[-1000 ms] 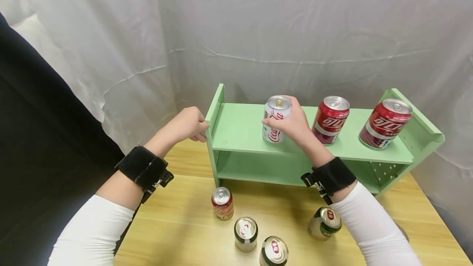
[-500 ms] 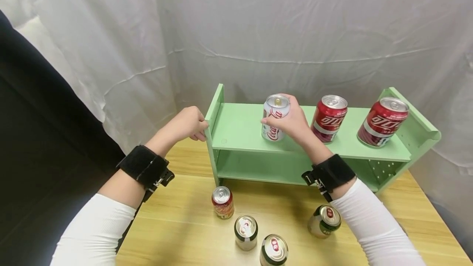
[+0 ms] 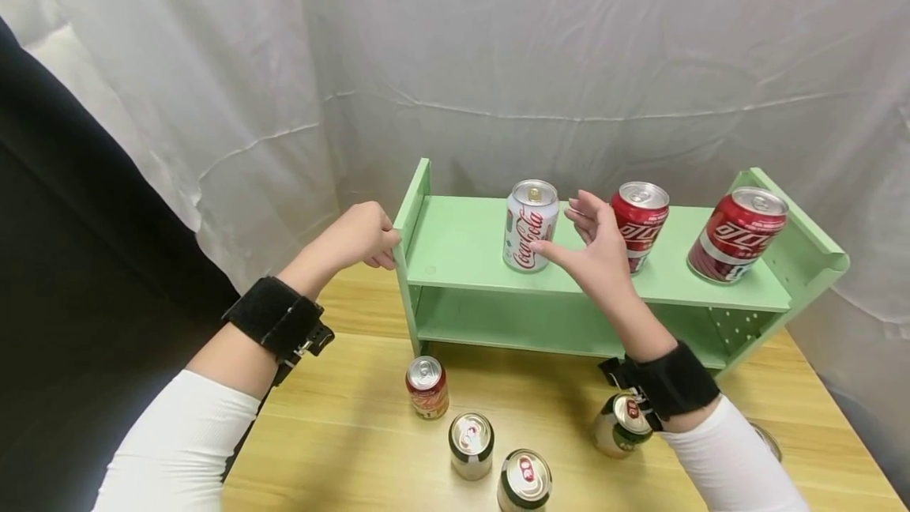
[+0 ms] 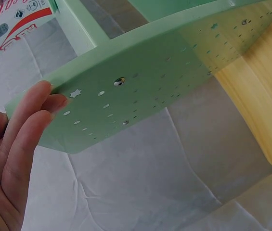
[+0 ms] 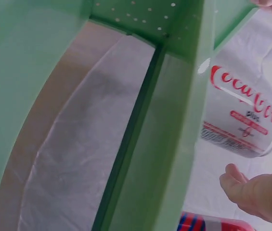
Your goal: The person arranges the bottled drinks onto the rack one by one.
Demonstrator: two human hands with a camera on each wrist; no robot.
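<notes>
A white Coca-Cola can (image 3: 522, 239) stands upright on the top board of the green shelf (image 3: 462, 247). Just right of it is my right hand (image 3: 600, 255), fingers spread and thumb pointing at the can's front. The right wrist view shows a gap between that hand and the white can (image 5: 244, 115). My left hand (image 3: 361, 237) pinches the front edge of the shelf's left side panel; in the left wrist view its fingers (image 4: 25, 139) lie against the perforated panel (image 4: 121, 91). Behind my right hand a red can (image 3: 640, 220) is partly hidden.
Another red can (image 3: 739, 235) stands at the shelf's right end. On the wooden table (image 3: 320, 417) in front are a small red can (image 3: 428, 393) and several gold-topped cans, among them one (image 3: 472, 449) near the middle. My right wrist strap partly covers another gold-topped can (image 3: 617, 429).
My right hand has let go of the white Coca-Cola can and drawn back to the right, its fingers opening. The can stays on the top board. My left hand keeps its place on the side panel.
</notes>
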